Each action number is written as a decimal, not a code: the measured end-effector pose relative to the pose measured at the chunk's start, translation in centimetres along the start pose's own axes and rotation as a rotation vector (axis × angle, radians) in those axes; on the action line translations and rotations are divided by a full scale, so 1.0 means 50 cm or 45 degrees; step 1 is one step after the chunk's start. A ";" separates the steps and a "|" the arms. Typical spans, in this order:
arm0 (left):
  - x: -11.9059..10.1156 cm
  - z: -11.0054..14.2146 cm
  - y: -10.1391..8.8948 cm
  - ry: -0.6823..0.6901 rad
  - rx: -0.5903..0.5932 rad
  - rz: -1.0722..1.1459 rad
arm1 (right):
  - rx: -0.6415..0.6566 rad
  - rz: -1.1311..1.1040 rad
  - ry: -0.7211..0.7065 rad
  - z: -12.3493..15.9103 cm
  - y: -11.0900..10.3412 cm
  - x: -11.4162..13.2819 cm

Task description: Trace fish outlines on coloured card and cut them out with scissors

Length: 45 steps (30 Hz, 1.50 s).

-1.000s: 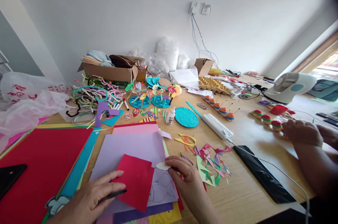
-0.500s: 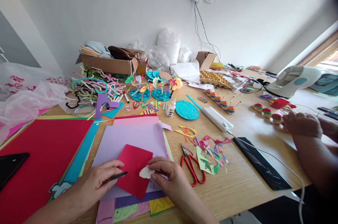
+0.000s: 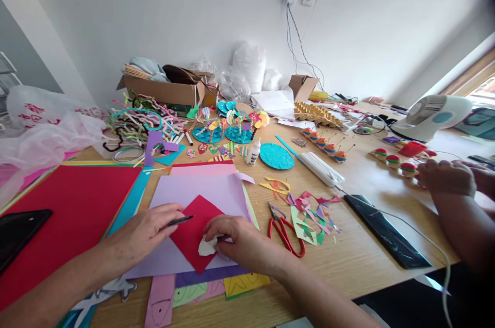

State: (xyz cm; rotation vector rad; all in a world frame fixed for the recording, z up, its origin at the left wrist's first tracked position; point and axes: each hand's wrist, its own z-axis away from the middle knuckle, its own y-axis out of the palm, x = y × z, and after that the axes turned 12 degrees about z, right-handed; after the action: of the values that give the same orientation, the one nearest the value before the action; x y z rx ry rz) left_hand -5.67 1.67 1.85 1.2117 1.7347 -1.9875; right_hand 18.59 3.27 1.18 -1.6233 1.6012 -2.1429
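Left hand (image 3: pixel 149 232) grips a black pen (image 3: pixel 181 220); right hand (image 3: pixel 242 240) pinches a white paper cutout (image 3: pixel 205 247) over red paper (image 3: pixel 196 218) — probably light, easily creased, best held by its edge.

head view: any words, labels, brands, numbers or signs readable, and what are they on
None reads clearly enough to quote.
Crumpled translucent white plastic bag: large red characters, too creased and blurred to read.
Small white plastic squeeze bottle with pointed nozzle: dark print, too small to read.
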 end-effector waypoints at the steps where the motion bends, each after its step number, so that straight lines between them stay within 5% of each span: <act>1: -0.005 0.002 -0.004 -0.030 -0.018 0.025 | 0.013 0.016 -0.020 -0.003 0.001 0.004; 5: -0.024 0.015 -0.007 -0.191 -0.005 0.268 | 0.104 0.096 -0.059 -0.008 0.009 0.012; 12: -0.069 0.023 -0.001 -0.484 -0.074 1.164 | 0.111 0.179 -0.138 -0.006 0.004 0.000; 18: -0.086 0.020 0.006 -0.509 -0.108 1.147 | 0.228 0.214 -0.190 -0.013 -0.014 -0.006; 26: -0.086 0.036 0.010 -0.601 -0.229 1.471 | 0.132 0.123 0.212 -0.030 -0.017 -0.017; 32: -0.098 0.051 0.015 -0.618 -0.352 1.734 | 0.178 0.052 0.284 -0.037 0.002 -0.012; 41: -0.103 0.050 0.016 -0.477 -0.500 1.634 | 0.089 0.462 0.165 -0.032 0.019 0.000; 45: -0.092 0.052 0.015 -0.538 -0.433 1.710 | 0.122 0.611 0.162 -0.030 0.022 0.008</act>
State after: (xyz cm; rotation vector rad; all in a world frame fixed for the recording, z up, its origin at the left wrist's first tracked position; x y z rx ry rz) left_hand -3.36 -2.42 4.44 1.1760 0.6103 -0.9491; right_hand 16.75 3.59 0.75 -0.9632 1.6749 -2.0518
